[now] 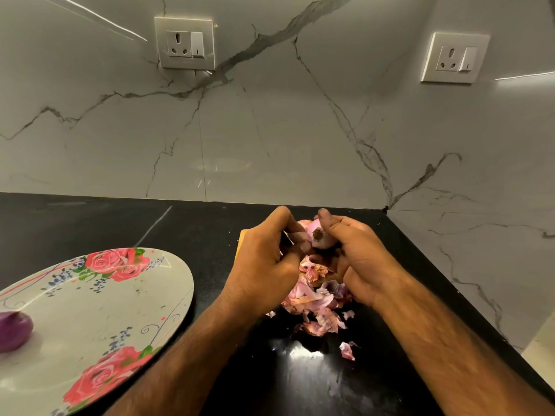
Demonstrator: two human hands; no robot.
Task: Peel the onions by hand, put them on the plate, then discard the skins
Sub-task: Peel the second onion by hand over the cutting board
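The worktop carries a plate at eight o'clock, with one peeled onion on it. At five o'clock the right hand curls its grip round an onion. The left hand pinches its skin above the skins. A hard tug could pop it loose.

A black countertop meets a veined marble wall bearing a left socket and a right socket.

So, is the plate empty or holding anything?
Not empty: one peeled purple onion lies on the plate, at the picture's left edge.
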